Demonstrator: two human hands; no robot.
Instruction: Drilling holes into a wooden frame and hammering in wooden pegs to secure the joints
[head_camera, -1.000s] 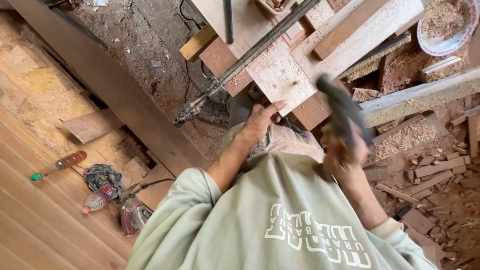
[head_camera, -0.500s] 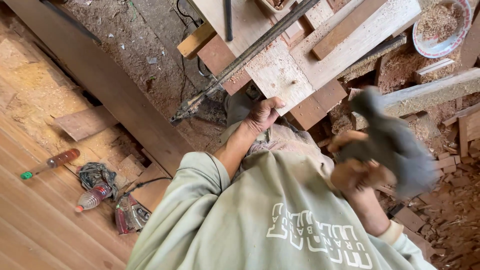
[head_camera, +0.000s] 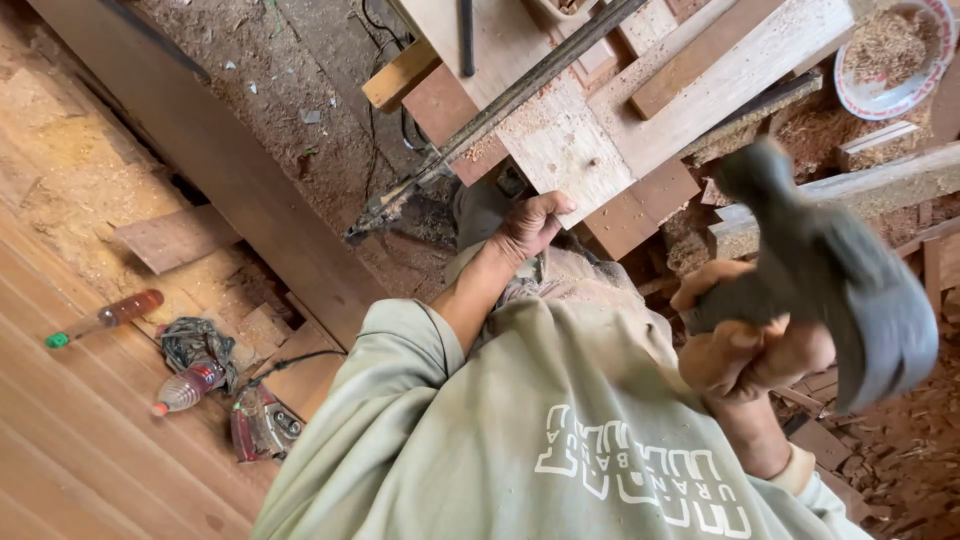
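Left hand (head_camera: 528, 226) is gripping the near edge of a pale wooden board (head_camera: 560, 150) on the bench (head_camera: 700, 90), at 12 o'clock from the torso. Right hand (head_camera: 752, 350) is clenching a grey hammer (head_camera: 840, 275), raised at 3 o'clock, head blurred. A bowl of sawdust (head_camera: 890, 60) is sitting at 1 o'clock.

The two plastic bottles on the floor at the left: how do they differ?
The bottle with the green cap lies alone on the sloping boards, its body clear amber-red. The bottle with the red cap lies lower, against a dark rag beside a power tool, and looks paler. Both lie on their sides, caps pointing left.
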